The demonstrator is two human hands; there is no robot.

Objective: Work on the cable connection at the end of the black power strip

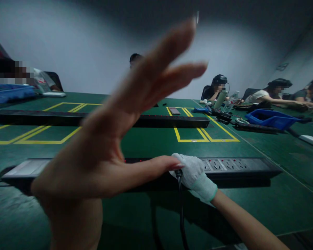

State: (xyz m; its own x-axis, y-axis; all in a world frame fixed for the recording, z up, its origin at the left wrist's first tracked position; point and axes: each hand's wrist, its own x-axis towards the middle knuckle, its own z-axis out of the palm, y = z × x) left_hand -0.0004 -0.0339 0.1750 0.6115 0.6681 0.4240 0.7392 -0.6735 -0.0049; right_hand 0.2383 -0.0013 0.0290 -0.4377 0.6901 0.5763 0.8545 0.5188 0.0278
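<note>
My bare left hand [114,139] is raised close to the camera with its fingers spread and nothing in it. It is blurred and hides much of the table behind. My right hand [194,173] wears a white glove and is closed on the end of a black cable [181,208], which hangs down over the table's front. That hand rests on a long black power strip [237,165] lying across the green table [263,205], with several sockets and small red lights on top. What sits at the cable's end is hidden inside the fist.
A second long black power strip [172,121] lies further back over yellow floor-tape outlines. A blue bin [271,119], bottles and tools sit at the right, and a blue tray [10,93] at the far left. Other people sit along the far and right edges.
</note>
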